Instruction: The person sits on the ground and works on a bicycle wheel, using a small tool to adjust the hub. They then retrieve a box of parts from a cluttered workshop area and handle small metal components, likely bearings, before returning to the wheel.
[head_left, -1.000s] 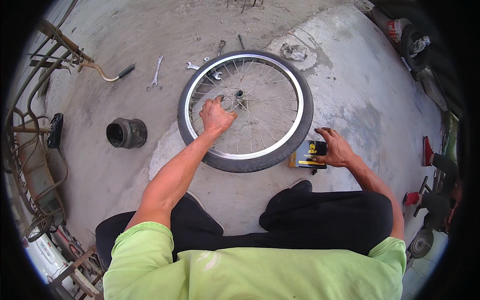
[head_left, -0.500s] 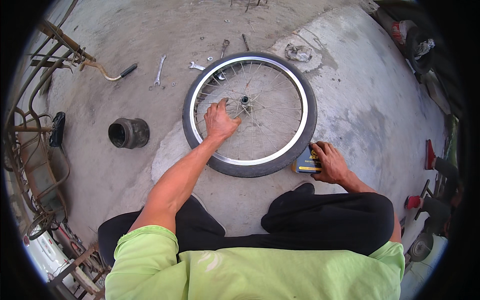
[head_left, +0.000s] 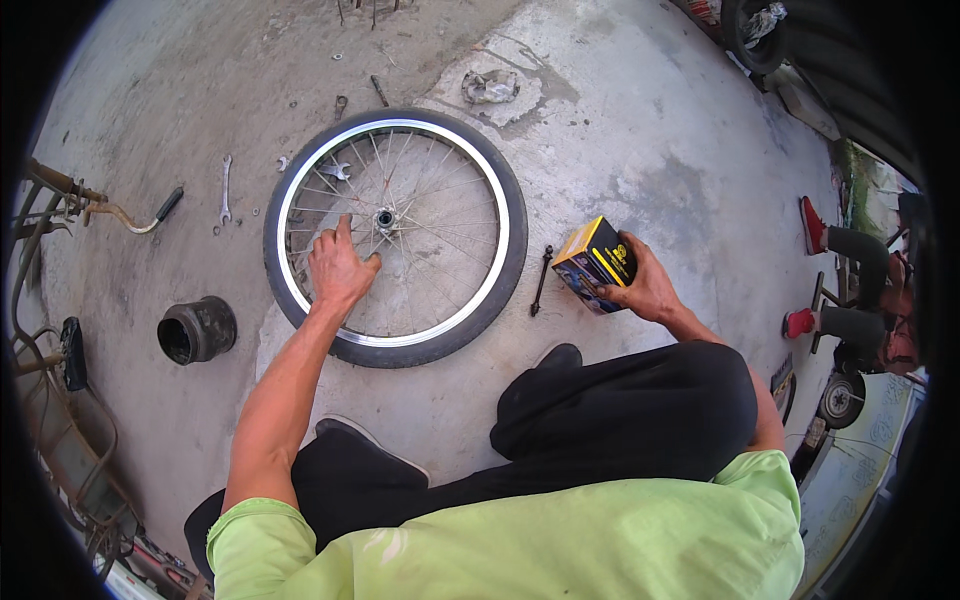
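A bicycle wheel (head_left: 512,230) with a black tyre and a silver rim lies flat on the concrete. Over its spokes, beside the hub (head_left: 384,218), my left hand (head_left: 340,270) has thumb and index finger spread, holding nothing I can see. Whether it touches the spokes I cannot tell. My right hand (head_left: 648,288) grips a black and yellow cardboard box (head_left: 592,262) to the right of the tyre, tilted above or against the floor. A thin dark axle (head_left: 541,284) lies between tyre and box.
A dark, open-ended cylinder (head_left: 197,331) stands at left. Spanners (head_left: 226,190) and small nuts lie beyond it, with a crumpled plastic bag (head_left: 490,87) past the wheel. A rusty cycle frame (head_left: 62,400) lines the left edge. Another person's red shoe (head_left: 798,323) shows at right.
My right hand has lifted and tipped the box, shifting it away from the tyre. The dark axle is now visible. The whole view has swung to the right.
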